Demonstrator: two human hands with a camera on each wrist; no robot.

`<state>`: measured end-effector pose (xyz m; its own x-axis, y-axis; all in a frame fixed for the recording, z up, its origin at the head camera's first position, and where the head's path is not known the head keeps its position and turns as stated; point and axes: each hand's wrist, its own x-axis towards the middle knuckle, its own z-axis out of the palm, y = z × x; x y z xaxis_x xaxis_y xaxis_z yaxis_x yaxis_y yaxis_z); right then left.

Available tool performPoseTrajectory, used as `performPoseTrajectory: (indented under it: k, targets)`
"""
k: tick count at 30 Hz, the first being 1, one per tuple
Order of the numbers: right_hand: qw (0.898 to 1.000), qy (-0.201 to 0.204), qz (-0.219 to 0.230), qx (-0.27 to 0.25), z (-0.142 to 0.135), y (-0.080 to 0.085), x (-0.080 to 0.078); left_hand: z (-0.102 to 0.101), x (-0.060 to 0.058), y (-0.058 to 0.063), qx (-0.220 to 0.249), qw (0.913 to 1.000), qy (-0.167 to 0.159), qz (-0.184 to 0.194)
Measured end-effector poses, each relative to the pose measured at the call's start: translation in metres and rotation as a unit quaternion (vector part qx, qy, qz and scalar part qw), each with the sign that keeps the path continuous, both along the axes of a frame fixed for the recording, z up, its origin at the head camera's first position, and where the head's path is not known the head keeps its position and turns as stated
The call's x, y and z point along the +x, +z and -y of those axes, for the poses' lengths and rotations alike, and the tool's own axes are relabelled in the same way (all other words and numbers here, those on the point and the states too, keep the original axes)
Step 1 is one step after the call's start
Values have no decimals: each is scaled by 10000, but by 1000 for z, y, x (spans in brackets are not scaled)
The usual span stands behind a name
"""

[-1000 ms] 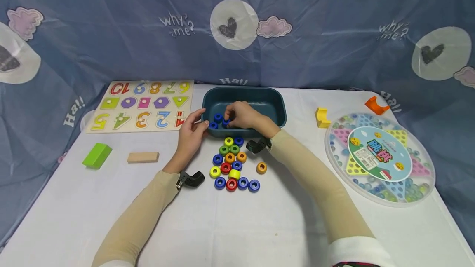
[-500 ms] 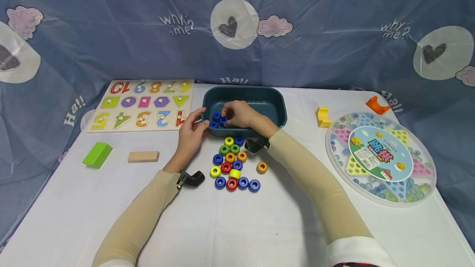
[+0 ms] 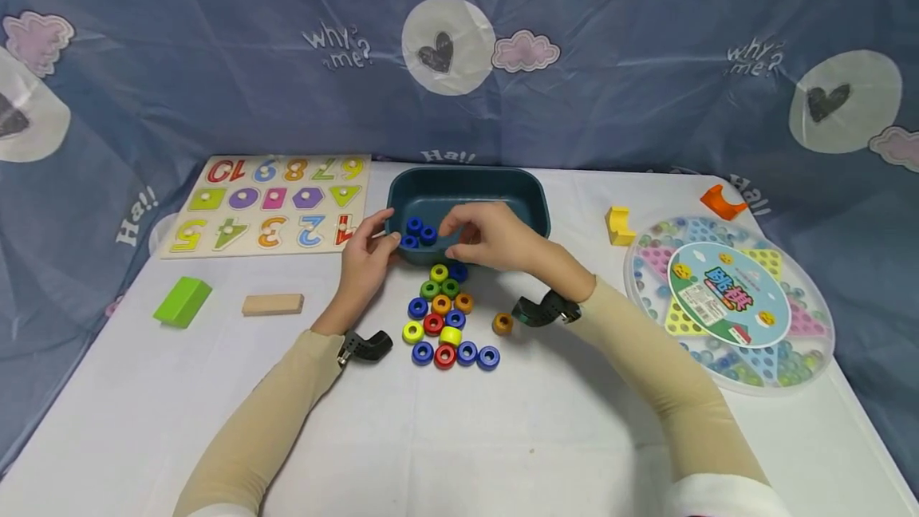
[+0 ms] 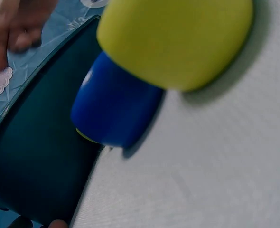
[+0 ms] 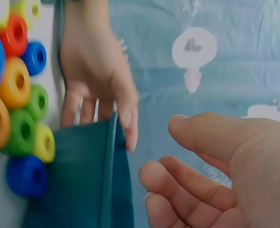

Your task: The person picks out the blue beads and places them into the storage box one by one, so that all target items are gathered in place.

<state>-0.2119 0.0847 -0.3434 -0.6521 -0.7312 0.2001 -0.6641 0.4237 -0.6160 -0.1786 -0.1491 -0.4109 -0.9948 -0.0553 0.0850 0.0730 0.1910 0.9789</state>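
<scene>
A dark teal plastic box (image 3: 470, 182) stands at the back middle of the table in the head view. Several blue ring beads (image 3: 428, 234) lie in its left end. My left hand (image 3: 362, 266) holds the box at its left near corner, thumb at the rim and fingers along the outside. Over the box's near side is my right hand (image 3: 495, 238), thumb and fingers apart with nothing between them. In front of the box lie several loose ring beads (image 3: 445, 357) in blue, red, yellow, green and orange. The left wrist view shows a yellow bead (image 4: 178, 38) and a blue bead (image 4: 116, 104) close up.
A wooden number puzzle board (image 3: 276, 202) lies left of the box. Nearer are a green block (image 3: 183, 301) and a plain wooden block (image 3: 273, 305). To the right lie a round marble game board (image 3: 731, 294), a yellow block (image 3: 619, 226) and an orange block (image 3: 722, 203).
My right hand has let go of a blue bead among the others in the box, then drawn back toward the right and near rim. My left hand has stayed at the box.
</scene>
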Motion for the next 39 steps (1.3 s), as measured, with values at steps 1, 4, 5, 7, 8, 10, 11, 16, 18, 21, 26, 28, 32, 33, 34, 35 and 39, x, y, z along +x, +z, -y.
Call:
performPoseTrajectory:
  k: [1,4,5,7,8,10,11,16,18,21,26,28,32,33,34,35,39]
  targets:
    - [10000,48,-10,-1,-3,0,6,1,-2,-2,-9,10000,15,10]
    - [9998,159,36,91,-10,-6,20,4,-7,-11,3,10000,65,11]
    - [9997,179,50,136,-13,-9,24,5,-9,-15,-7,10000,79,5]
    - [9996,190,74,218,-17,-16,30,7,-12,-21,-21,9999,93,-56]
    - [9995,198,75,251,-19,-20,32,7,-13,-23,-28,9999,100,-93]
    - [9994,198,32,283,-22,-28,36,8,-14,-25,-61,9998,114,-160]
    - [9994,195,-4,300,-23,-32,37,8,-14,-26,-78,9997,122,-179]
    - [9985,189,-134,497,-25,-54,38,5,-6,-12,-104,9999,96,-88]
    - [9976,190,-144,648,-25,-61,38,3,-2,-3,-97,9999,70,-1]
    - [9969,128,-179,750,-25,-67,38,0,3,5,-66,9999,48,72]
    - [9973,-152,-501,525,-27,-71,40,-1,3,5,-63,10000,32,49]
    - [9958,-248,-687,548,-27,-73,42,-2,3,5,-59,10000,20,38]
    - [9916,-249,-1016,757,-25,-73,44,-2,3,4,-50,10000,12,41]
    - [9909,-203,-1045,820,-25,-73,45,-2,3,5,-50,10000,8,42]
    - [9905,-150,-1043,886,-24,-73,45,-2,3,4,-49,10000,4,49]
    - [9898,-99,-1032,982,-23,-73,45,-2,3,5,-50,10000,-1,55]
    - [9866,25,-1016,1276,-22,-73,46,-2,3,5,-69,10000,-14,63]
